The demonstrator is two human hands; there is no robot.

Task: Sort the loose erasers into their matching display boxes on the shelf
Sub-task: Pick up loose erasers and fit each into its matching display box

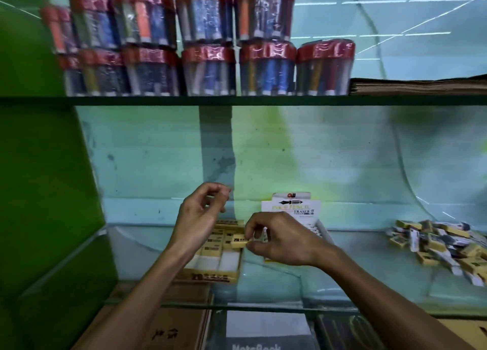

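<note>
A yellow eraser [239, 242] is pinched in the grip of the right hand [283, 240], just above the yellow display box [208, 276] on the glass shelf [342, 278]. The left hand [200, 217] hovers over the box, fingers loosely curled, holding nothing. Loose erasers [442, 241] lie in a pile at right.

You see a yellow eraser [239, 241] above the yellow box [210, 254], the white box [297, 217] at its 3 o'clock, and the loose eraser pile [437, 240] farther that way.
</note>
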